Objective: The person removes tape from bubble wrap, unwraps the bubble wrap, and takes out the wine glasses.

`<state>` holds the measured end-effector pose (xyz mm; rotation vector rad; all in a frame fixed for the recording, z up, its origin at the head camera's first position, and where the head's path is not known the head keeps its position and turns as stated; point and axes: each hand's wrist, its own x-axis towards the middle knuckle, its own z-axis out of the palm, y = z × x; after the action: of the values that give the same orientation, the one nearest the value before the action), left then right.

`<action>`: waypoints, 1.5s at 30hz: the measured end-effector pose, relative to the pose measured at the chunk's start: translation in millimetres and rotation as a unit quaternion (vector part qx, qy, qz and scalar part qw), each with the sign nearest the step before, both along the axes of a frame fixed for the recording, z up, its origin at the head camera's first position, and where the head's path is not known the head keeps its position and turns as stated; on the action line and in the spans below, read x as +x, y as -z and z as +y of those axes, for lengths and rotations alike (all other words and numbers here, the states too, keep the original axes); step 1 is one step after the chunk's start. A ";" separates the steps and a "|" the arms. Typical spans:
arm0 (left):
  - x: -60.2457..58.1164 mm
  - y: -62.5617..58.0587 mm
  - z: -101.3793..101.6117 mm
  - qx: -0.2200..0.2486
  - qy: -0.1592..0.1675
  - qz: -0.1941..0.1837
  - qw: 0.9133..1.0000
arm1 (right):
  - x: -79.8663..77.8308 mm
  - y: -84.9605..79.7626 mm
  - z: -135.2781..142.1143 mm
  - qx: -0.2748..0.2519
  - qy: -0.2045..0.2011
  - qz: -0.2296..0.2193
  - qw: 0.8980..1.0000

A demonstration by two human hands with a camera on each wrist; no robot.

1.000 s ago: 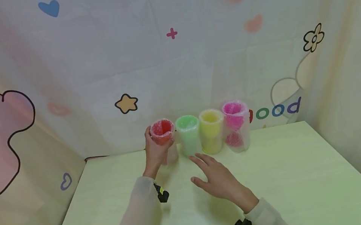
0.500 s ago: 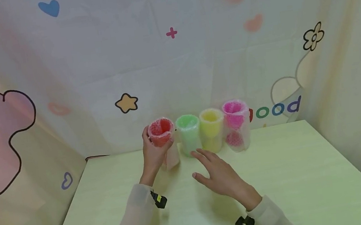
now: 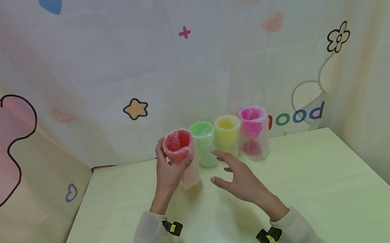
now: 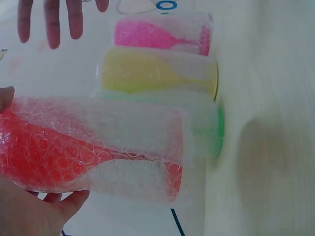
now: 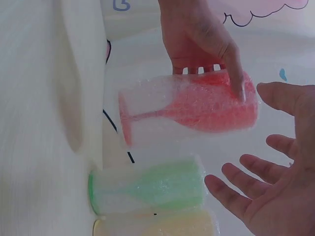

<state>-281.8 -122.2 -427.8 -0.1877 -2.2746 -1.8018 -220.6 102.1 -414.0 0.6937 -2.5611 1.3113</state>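
Note:
My left hand [image 3: 167, 173] grips a red wine glass [image 4: 54, 152] wrapped in bubble wrap, fingers and thumb round its bowl. In the right wrist view this glass is held above the tabletop, its foot apart from the surface. Spread fingers and a raised thumb show on my right hand [image 3: 243, 180], which holds nothing and hovers to the right of the red glass. Behind it, three more wrapped wine glasses stand upright in a row: green [image 3: 204, 147], yellow [image 3: 228, 133] and pink [image 3: 253, 126]. The right fingertips overlap the yellow glass in the head view.
The pale table [image 3: 318, 187] runs back to a hanging cloth backdrop [image 3: 157, 60] printed with hearts, a star and letters. Both sleeves carry a small black wrist device [image 3: 173, 227]. The glass row stands close to the backdrop.
My left hand has lifted the red glass and brought it nearer to me, then slightly right. My right hand has shifted a little up and right, its fingers now more bent.

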 end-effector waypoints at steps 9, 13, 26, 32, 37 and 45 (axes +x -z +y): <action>19.7 -4.1 11.6 -0.016 0.023 0.001 1.000 | -2.3 -2.5 4.2 -0.050 0.008 -0.019 0.999; 28.5 -2.0 16.2 -0.043 0.026 0.029 0.998 | 5.9 -13.4 2.4 -0.062 0.002 -0.022 0.998; 40.5 -2.0 24.9 -0.178 0.024 0.196 0.964 | 22.1 -31.6 6.6 -0.047 0.012 0.058 0.997; 42.0 -3.1 26.1 -0.250 0.005 0.261 0.932 | 13.9 -27.6 16.5 0.022 -0.014 0.117 0.993; 40.8 0.3 26.4 -0.271 0.005 0.277 0.922 | 12.5 -31.0 17.4 0.069 -0.038 0.131 0.988; 42.6 3.4 26.5 -0.304 0.006 0.285 0.909 | 9.8 -38.5 15.8 0.115 -0.047 0.160 0.979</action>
<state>-239.2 -95.7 -431.2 -0.7260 -2.2779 -0.8095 -210.8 117.9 -375.4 0.9900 -2.4569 0.8482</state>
